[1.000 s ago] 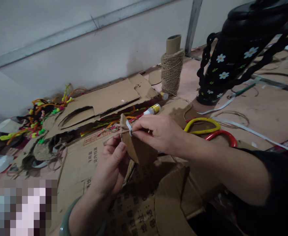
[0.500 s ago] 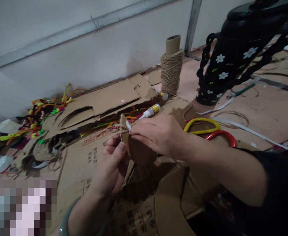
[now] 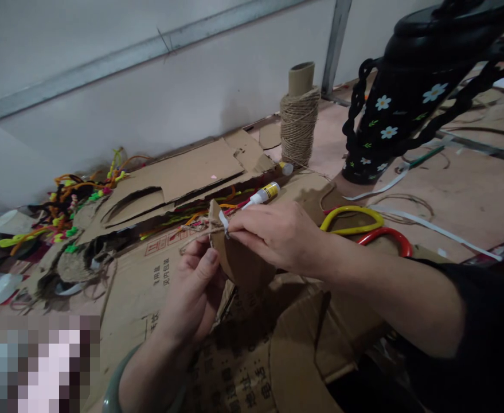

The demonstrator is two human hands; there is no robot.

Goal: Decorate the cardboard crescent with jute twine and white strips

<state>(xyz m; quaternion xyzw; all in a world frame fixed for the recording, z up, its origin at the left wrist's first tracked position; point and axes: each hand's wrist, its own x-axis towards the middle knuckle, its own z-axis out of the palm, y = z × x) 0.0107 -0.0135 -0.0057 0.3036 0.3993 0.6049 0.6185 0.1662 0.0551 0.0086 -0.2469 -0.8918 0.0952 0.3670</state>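
My left hand grips the left edge of a small curved cardboard piece, thumb in front and fingers behind. My right hand is pinched at the upper part of this piece, on a narrow white strip that lies against the cardboard. Thin twine runs to the piece's left edge near my left fingertips. Just behind my right fingers lies a small white glue bottle with a yellow label.
Beyond my hands stand a twine spool and a black flowered bottle. Scissors with yellow and red handles lie by my right forearm. Colourful pipe cleaners are heaped at the left, beside cut cardboard.
The view has shifted very slightly. Both hands keep their hold on the cardboard piece and the strip, with hardly any movement.
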